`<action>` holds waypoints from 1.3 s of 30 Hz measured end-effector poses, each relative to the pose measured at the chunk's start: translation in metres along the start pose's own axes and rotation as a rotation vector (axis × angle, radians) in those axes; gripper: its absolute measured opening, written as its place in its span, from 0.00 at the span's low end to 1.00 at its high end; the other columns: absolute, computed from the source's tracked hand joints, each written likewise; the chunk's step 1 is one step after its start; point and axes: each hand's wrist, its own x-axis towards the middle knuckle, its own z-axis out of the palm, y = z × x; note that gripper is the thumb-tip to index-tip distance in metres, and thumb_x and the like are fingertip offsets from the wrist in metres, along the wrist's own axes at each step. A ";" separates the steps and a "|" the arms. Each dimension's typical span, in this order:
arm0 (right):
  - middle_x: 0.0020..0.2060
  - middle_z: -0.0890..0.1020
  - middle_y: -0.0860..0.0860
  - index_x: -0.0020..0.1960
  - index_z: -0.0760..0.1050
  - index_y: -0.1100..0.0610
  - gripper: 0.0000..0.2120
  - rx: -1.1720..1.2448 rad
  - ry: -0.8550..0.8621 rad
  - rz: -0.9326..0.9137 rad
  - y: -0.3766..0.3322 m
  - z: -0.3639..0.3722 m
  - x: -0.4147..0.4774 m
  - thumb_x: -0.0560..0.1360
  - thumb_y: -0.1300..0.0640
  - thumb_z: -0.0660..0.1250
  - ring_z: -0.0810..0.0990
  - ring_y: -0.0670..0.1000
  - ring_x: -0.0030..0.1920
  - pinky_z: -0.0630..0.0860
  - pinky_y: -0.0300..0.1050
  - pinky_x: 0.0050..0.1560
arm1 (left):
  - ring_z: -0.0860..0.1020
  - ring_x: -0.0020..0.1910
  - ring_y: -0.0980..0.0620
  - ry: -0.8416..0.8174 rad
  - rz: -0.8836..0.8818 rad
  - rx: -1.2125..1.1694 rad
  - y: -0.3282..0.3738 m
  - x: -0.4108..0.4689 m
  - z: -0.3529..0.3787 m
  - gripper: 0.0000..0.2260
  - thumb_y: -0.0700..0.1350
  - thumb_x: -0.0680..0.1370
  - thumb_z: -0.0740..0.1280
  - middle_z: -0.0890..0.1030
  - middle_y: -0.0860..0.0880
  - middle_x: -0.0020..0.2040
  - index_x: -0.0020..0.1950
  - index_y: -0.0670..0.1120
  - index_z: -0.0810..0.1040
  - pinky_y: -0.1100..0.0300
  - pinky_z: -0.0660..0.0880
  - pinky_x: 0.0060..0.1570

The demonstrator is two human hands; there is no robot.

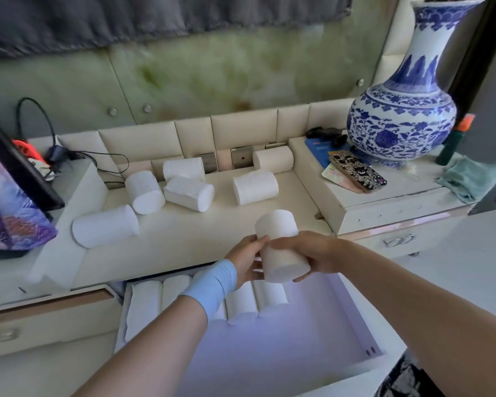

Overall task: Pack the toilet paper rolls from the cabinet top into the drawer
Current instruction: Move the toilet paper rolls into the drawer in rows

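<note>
A white toilet paper roll (279,245) is held above the open drawer (355,308), gripped by both my left hand (248,260) and my right hand (312,255). My left wrist wears a light blue band. Inside the drawer, several rolls (255,302) lie side by side along its back. On the cream cabinet top (201,233) several more rolls lie scattered: one at the front left (105,226), a cluster in the middle (188,191), and two toward the right (255,187).
A large blue-and-white vase (404,110) stands on the raised right section, beside a phone (358,173), cards and a green cloth (470,177). A screen (9,196), cables and a red controller sit at the left. Shut drawers flank the open one.
</note>
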 end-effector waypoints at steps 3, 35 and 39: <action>0.54 0.85 0.56 0.60 0.79 0.55 0.27 -0.111 0.092 0.037 0.009 0.003 0.008 0.64 0.47 0.78 0.84 0.59 0.54 0.81 0.53 0.45 | 0.82 0.48 0.45 0.041 -0.003 0.163 -0.019 0.009 0.000 0.15 0.50 0.81 0.63 0.80 0.46 0.57 0.67 0.49 0.72 0.50 0.82 0.46; 0.52 0.80 0.54 0.60 0.76 0.58 0.15 -1.026 0.381 0.176 0.053 0.017 0.067 0.78 0.55 0.60 0.79 0.57 0.52 0.73 0.45 0.49 | 0.75 0.64 0.49 0.029 0.203 1.317 -0.039 0.068 -0.015 0.18 0.52 0.77 0.65 0.75 0.54 0.66 0.67 0.56 0.72 0.56 0.72 0.58; 0.44 0.79 0.56 0.45 0.76 0.57 0.08 -0.899 0.591 -0.012 0.008 0.001 0.074 0.75 0.58 0.58 0.79 0.59 0.47 0.73 0.43 0.45 | 0.80 0.50 0.49 0.259 0.341 1.043 0.009 0.073 -0.028 0.05 0.51 0.75 0.63 0.82 0.54 0.53 0.49 0.57 0.77 0.55 0.77 0.53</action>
